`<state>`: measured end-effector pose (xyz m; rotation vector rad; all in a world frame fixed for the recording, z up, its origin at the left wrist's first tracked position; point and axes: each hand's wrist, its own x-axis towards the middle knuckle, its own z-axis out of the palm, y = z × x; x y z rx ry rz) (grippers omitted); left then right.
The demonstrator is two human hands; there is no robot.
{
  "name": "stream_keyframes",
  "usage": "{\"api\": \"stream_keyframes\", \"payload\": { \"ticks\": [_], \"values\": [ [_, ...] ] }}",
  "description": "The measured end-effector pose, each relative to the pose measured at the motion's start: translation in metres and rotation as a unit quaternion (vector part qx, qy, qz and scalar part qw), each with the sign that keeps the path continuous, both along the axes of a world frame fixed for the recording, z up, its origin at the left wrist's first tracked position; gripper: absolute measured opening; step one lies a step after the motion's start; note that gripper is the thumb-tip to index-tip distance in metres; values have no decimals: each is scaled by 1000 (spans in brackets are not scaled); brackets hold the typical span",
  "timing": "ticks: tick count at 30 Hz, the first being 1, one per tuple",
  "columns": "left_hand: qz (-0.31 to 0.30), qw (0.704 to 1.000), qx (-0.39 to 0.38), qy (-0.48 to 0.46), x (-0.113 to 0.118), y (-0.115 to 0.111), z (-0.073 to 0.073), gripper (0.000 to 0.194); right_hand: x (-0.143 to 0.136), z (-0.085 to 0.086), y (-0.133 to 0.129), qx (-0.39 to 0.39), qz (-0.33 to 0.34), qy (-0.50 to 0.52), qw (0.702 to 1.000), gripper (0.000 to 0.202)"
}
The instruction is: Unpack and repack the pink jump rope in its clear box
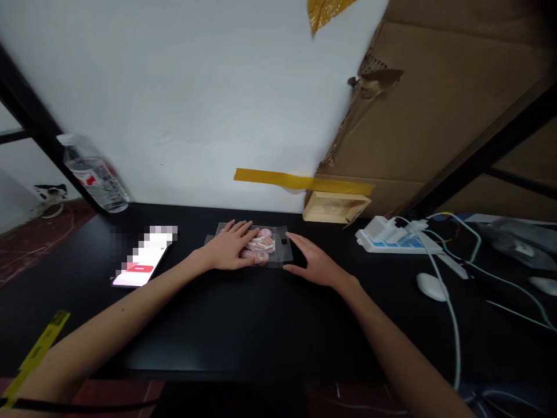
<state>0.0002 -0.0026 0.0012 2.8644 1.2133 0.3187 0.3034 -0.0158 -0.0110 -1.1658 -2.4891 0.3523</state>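
A clear plastic bag (285,252) lies flat on the black desk, with small pink and white printed pieces (264,244) inside it. My left hand (230,247) rests on the bag's left part, palm down with fingers stretched out, covering some of the contents. At the bag's right end is my right hand (315,261), its thumb and fingers apart and nothing between them. The right fingertips are close to the bag's edge; whether they touch it I cannot tell.
A lit phone (145,255) lies to the left, and a water bottle (96,174) stands behind it. Against the wall leans a shallow wooden box (335,207). On the right are a white power strip (391,237), a white mouse (431,287) and loose cables (455,325).
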Motion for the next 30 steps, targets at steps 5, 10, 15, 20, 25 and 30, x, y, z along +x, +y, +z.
{"api": "stream_keyframes", "payload": {
  "ticks": [5, 10, 15, 20, 25, 30],
  "values": [
    [1, 1000, 3, 8, 1, -1, 0, 80, 1, 1, 0, -5, 56, 12, 998, 70],
    [-7, 1000, -6, 0, 7, -5, -3, 83, -7, -9, 5, 54, 37, 60, 996, 41],
    [-7, 1000, -11, 17, 12, -9, 0, 87, -12, -20, 7, 88, 20, 70, 993, 28],
    [-8, 1000, -4, 8, 12, -9, -2, 87, -14, -24, 7, 56, 21, 100, 993, 33],
    [-10, 1000, 0, 3, 12, -9, -3, 87, -17, -26, 10, 62, 3, 120, 991, 27],
    [-12, 1000, 0, 8, 13, -10, -1, 86, -19, -25, 10, 80, -2, 130, 988, 22]
  ]
}}
